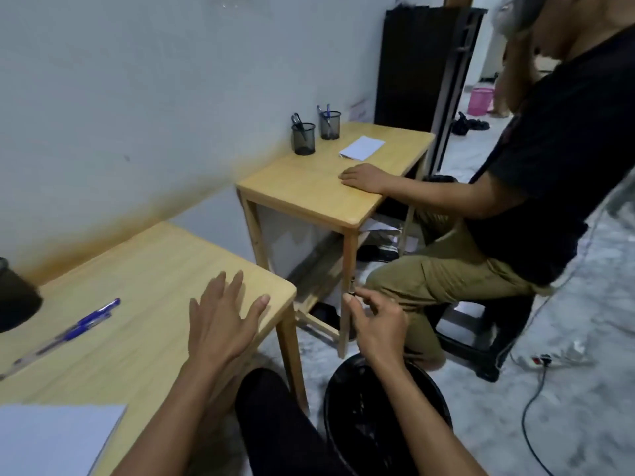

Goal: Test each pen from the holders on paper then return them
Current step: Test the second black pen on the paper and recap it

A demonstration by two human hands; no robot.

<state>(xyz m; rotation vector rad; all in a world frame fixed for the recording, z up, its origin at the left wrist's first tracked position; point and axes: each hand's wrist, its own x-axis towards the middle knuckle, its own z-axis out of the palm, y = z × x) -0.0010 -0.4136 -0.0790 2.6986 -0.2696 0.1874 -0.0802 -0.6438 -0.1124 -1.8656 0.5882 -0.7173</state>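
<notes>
Sitting at our wooden table [144,269], we see a dark holder [15,297] at its far left edge, only partly in view. Just right of it, 2 blue pens [87,319] lie side by side on the tabletop, tips pointing toward the near left corner. A white sheet of paper [58,438] sits at the near left corner of the table, well apart from the pens.

Our left hand [223,321] rests flat near the table's right corner, fingers straight and spread, holding nothing. Our right hand [378,328] is raised off the table's right side, above a black bin [388,420] on the floor; its thumb and forefinger are pinched together on a small dark object [351,293], too small for us to tell what it is.

Farther right, a second wooden table [309,190] stands against the wall. On it are 2 black mesh cups [316,132] holding pens, and a white notepad [361,148] just right of them. Another person [536,159] in a black shirt sits beside that table on a dark stool [481,338], with one hand [364,177] flat on the tabletop near the notepad. Beyond them, a pink basket [481,101] stands on the floor, and a black cable [536,400] trails across the floor at the right.
</notes>
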